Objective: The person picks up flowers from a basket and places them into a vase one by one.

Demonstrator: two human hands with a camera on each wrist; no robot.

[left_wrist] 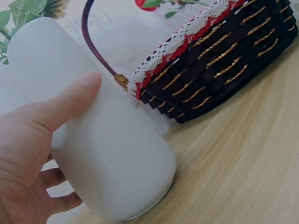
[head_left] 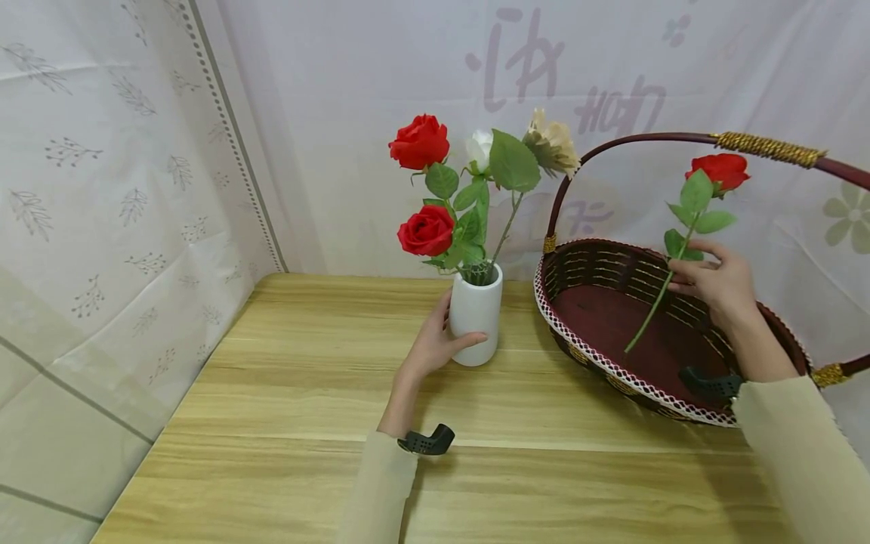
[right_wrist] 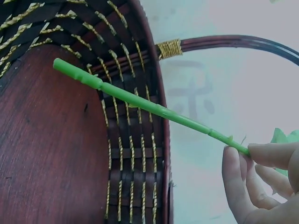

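Note:
A white vase stands upright on the table, holding two red roses, a white flower and a cream flower. My left hand grips its left side, the thumb lying across the front and the other fingers partly hidden behind. Over the basket, my right hand pinches the green stem of another red rose between thumb and fingertips. That stem slants down above the basket floor, its cut end free. The rose's bloom is outside the right wrist view.
A dark woven basket with white lace trim stands at the right of the wooden table. Its tall handle, wrapped in gold cord, arches behind the right hand. Patterned cloth hangs behind and at the left.

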